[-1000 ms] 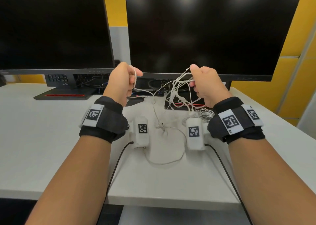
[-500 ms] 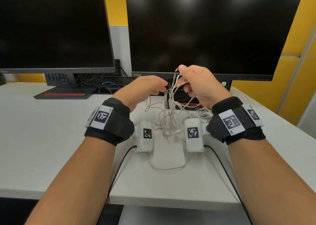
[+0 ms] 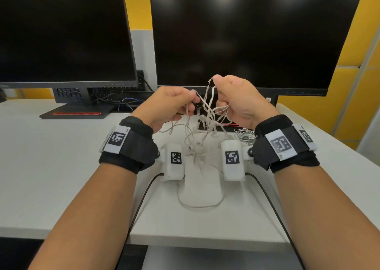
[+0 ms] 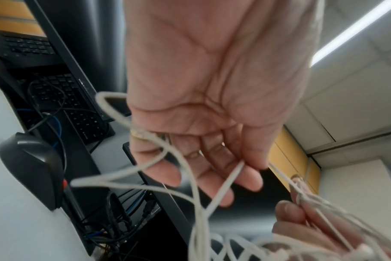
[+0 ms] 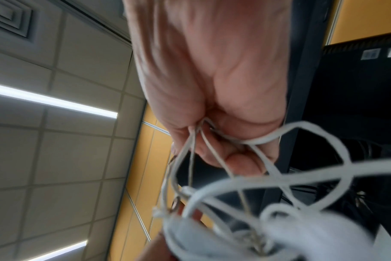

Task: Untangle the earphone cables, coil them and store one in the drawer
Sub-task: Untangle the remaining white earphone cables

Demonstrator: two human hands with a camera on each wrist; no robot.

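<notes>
Hands [image 3: 205,103] pinching tangled earphone cables [image 3: 207,113] above desk edge [image 3: 205,241], monitors [image 3: 246,33] close behind

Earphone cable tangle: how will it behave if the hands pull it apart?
Likely floppy: the earphone cables droop in loose loops between left hand and right hand. Probably light. Crossed strands suggest snagging rather than sliding free.

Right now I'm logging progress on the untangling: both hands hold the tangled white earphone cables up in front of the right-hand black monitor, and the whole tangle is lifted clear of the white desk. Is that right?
Not quite. The left hand and right hand do hold the tangled white earphone cables up before the right-hand black monitor, but the head view shows a loop still lying on the white desk.
</notes>
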